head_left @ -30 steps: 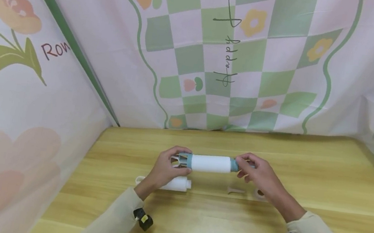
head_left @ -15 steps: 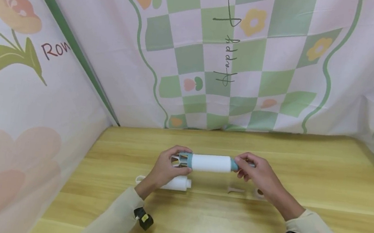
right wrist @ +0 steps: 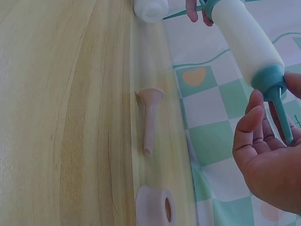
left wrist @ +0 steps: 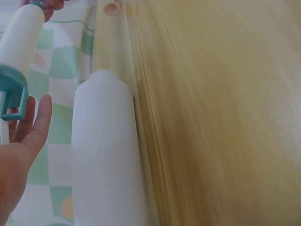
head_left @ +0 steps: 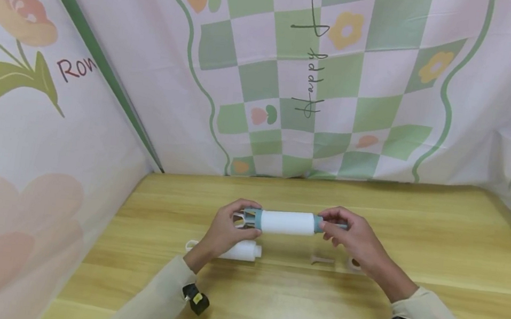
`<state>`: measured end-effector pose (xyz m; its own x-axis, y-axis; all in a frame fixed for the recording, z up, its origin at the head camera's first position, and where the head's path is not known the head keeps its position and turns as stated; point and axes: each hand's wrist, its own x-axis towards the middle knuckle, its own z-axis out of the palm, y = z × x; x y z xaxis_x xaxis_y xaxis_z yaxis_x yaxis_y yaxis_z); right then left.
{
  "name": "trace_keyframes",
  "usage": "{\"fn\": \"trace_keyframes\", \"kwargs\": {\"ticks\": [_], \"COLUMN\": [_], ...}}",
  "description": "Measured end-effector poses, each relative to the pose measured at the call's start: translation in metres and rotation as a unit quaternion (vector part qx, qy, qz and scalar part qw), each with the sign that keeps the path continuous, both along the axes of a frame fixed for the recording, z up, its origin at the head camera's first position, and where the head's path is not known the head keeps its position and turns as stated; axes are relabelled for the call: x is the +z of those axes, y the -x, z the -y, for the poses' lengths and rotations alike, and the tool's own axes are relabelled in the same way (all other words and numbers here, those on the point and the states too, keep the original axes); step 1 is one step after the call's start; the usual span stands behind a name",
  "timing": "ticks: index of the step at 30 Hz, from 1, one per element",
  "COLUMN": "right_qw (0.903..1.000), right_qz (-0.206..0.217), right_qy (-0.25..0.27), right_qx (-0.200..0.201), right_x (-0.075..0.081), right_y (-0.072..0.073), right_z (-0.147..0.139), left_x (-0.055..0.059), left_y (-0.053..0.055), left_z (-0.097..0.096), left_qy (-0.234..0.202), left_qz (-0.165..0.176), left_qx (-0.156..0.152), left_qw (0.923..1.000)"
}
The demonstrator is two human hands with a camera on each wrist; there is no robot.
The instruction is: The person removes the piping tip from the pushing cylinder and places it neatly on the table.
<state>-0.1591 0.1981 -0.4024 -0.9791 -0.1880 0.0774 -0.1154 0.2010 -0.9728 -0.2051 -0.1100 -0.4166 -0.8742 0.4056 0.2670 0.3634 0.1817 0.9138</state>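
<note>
A white tube point(head_left: 288, 222) with teal fittings at both ends is held level above the table between both hands. My left hand point(head_left: 226, 229) grips its left end, thumb below and fingers above the open teal frame point(left wrist: 15, 96), where a white part shows inside. At the other end my right hand point(head_left: 356, 236) holds the teal collar point(right wrist: 268, 79) with thumb and fingertips. A slim teal nozzle point(right wrist: 281, 120) sticks out from that collar towards the palm. Partly behind my left wrist, a white bottle point(head_left: 241, 251) lies on its side.
On the wooden table point(head_left: 284, 309) lie a small pale pink funnel-shaped piece point(right wrist: 149, 115) and a pale pink ring-like piece point(right wrist: 153, 207), both below the right hand. A patterned curtain point(head_left: 291, 105) hangs along the table's back edge.
My right fingers have shifted slightly left and spread on the collar, and more of the nozzle shows. The left hand and the tube have stayed nearly in place.
</note>
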Motion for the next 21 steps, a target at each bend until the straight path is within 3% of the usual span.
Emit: {"fn": "trace_keyframes", "kwargs": {"ticks": [11, 21], "right_qw": [0.9996, 0.9996], "right_qz": [-0.021, -0.027], "right_qy": [-0.015, 0.001], "right_qx": [0.008, 0.006], "right_x": [-0.0005, -0.0009], "right_y": [0.0002, 0.0008], "right_z": [-0.0005, -0.0006], "left_x": [-0.0004, -0.0035], "left_y": [-0.0012, 0.0008], "left_z": [0.0029, 0.0031], "left_qy": [0.003, 0.0], "left_qz": [0.006, -0.001], "left_qx": [0.003, 0.01], "left_qw": [1.0, 0.9999]}}
